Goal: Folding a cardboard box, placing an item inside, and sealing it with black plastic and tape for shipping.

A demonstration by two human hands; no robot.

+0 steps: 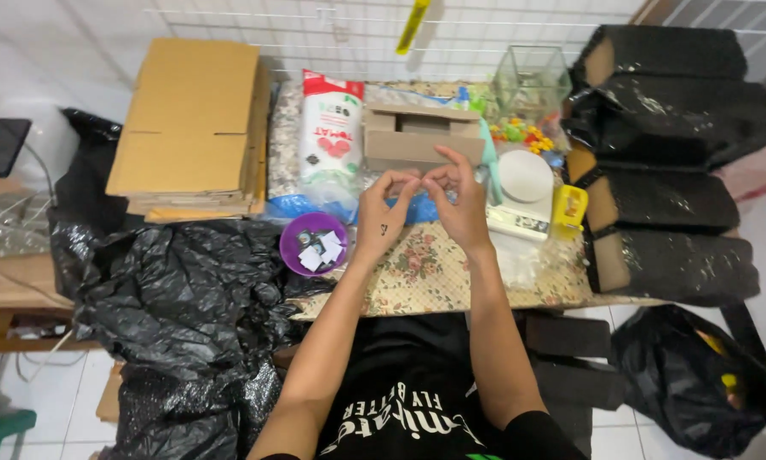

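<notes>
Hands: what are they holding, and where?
Cannot tell. The left hand and right hand pinch fingertips together above the table; anything between them is too small to see.

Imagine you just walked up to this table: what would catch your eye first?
Two hands, left hand and right hand, meet fingertip to fingertip over the flowered tablecloth. Beside the left hand sits a purple bowl of small packets. A flat cardboard stack lies far left, crumpled black plastic bags below it.
</notes>
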